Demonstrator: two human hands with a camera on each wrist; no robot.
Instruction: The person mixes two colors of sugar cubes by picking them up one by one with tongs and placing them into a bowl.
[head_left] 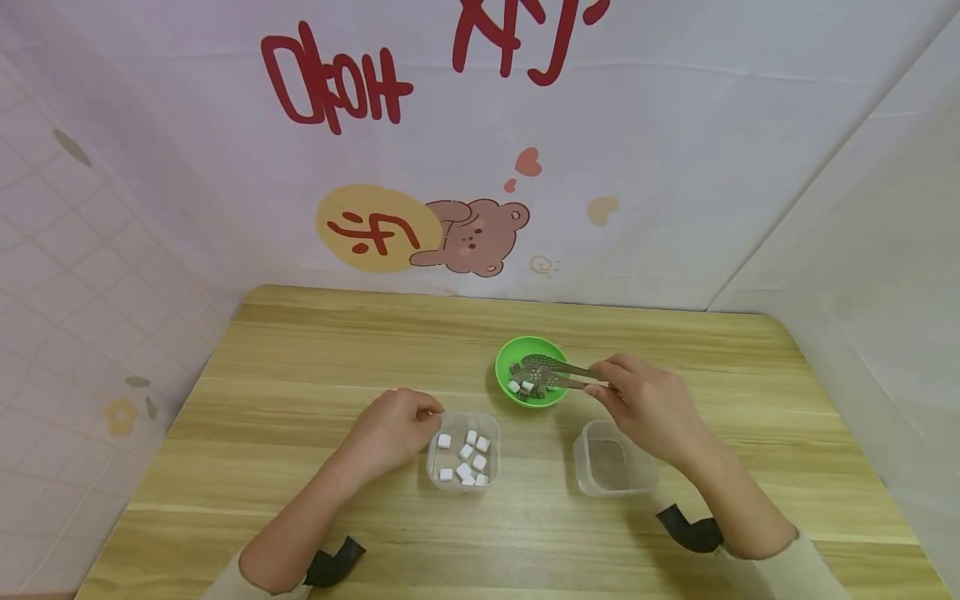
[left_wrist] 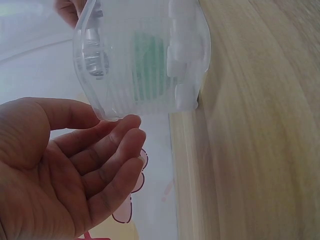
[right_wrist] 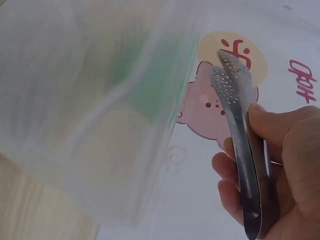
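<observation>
My right hand (head_left: 648, 400) grips metal tongs (right_wrist: 245, 145) with perforated ends, which reach over the green bowl (head_left: 504, 387). White and dark grey cubes lie in that bowl; whether the tongs have one between their ends I cannot tell. At the near left of the bowl, my left hand (head_left: 393, 429) pinches the far-left corner of a clear plastic container (left_wrist: 115, 105) between thumb and forefinger. Its other fingers are loosely bent. Several white cubes (head_left: 478, 461) lie in this container.
Another clear plastic container (head_left: 615, 483), with no cubes visible in it, stands on the right below my right forearm. Everything rests on a wood-patterned table (head_left: 300, 350). A printed white cloth (head_left: 645, 167) hangs behind it. Black straps (head_left: 693, 532) show at both wrists.
</observation>
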